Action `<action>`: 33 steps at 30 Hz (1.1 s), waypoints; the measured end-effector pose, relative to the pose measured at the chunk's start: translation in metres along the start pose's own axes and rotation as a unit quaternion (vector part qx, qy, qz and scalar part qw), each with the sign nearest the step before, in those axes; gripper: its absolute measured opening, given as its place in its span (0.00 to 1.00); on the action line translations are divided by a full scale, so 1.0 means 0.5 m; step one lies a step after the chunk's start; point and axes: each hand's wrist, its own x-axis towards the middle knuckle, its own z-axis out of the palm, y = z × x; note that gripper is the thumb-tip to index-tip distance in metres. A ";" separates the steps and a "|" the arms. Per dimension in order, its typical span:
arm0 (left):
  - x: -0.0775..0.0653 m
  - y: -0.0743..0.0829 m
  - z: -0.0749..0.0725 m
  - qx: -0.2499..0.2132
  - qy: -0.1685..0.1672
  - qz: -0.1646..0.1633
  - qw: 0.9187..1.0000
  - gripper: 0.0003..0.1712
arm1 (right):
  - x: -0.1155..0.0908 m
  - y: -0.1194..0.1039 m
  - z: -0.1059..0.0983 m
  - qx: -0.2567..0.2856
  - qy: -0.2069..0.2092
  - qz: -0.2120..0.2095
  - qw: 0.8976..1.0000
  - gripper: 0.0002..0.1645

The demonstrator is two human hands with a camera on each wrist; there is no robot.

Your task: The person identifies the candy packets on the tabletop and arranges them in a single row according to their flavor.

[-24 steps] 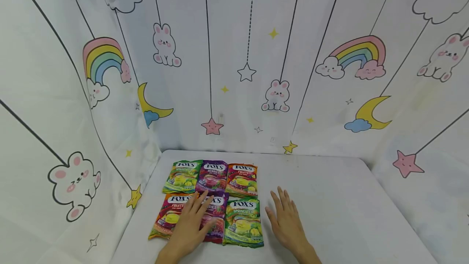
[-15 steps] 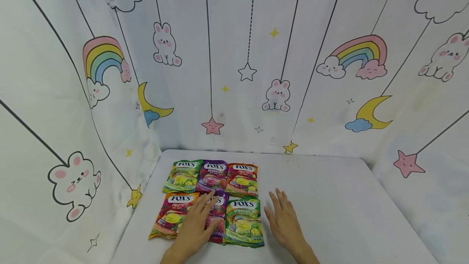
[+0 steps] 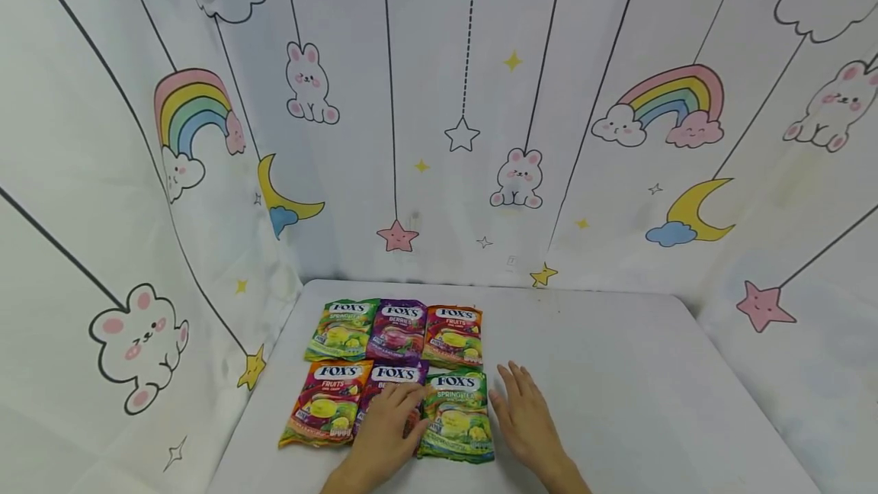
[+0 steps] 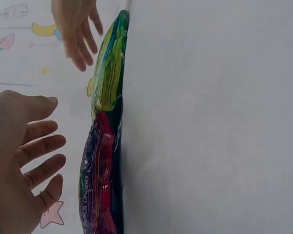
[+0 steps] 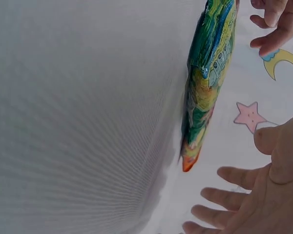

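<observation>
My left hand (image 3: 386, 433) is held over the front purple berries candy bag (image 3: 391, 374), partly covering it. In the left wrist view the left hand (image 4: 14, 156) stays apart from that bag (image 4: 100, 180), with its fingers spread. My right hand (image 3: 524, 421) is just right of the front green spring tea candy bag (image 3: 453, 421). The right wrist view shows the right hand (image 5: 268, 190) with extended fingers, holding nothing, and a gap between it and the green bag (image 5: 212, 58). At the front left lies an orange-red fruits candy bag (image 3: 325, 406).
Behind the front bags lies another row: a green spring tea bag (image 3: 341, 332), a purple berries bag (image 3: 398, 332) and an orange-red fruits bag (image 3: 454, 338). All lie flat on the white table (image 3: 617, 387). A cartoon-printed cloth (image 3: 439, 197) encloses the back and sides.
My left hand has moved right and toward me, uncovering the front fruits bag. My right hand has shifted slightly left and nearer, closer to the front green bag. The bags have stayed put.
</observation>
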 end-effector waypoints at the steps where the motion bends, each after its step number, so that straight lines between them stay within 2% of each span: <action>1: 0.000 0.002 0.003 0.000 -0.001 0.003 1.000 0.27 | 0.000 0.000 0.000 0.002 -0.001 0.000 1.000 0.34; 5: 0.002 0.009 0.010 0.003 -0.005 0.009 1.000 0.25 | -0.002 0.001 0.001 0.011 -0.007 0.000 1.000 0.33; 10: 0.004 0.014 0.015 0.007 -0.022 0.001 1.000 0.23 | -0.007 -0.008 -0.001 0.033 -0.013 0.009 0.999 0.33; 16: 0.003 0.015 0.021 0.024 -0.017 0.005 1.000 0.22 | -0.014 -0.012 -0.004 0.054 -0.017 0.022 0.998 0.33; 22: 0.003 0.012 0.025 0.051 -0.024 -0.010 0.998 0.23 | -0.012 -0.018 0.000 0.072 -0.016 0.043 0.996 0.33; 28: 0.001 0.014 0.024 0.055 -0.038 -0.024 0.998 0.24 | -0.013 -0.024 0.004 0.071 -0.025 0.067 0.995 0.36; 33: 0.001 0.015 0.026 0.070 -0.029 -0.003 0.997 0.24 | -0.014 -0.028 0.004 0.066 -0.025 0.076 0.995 0.37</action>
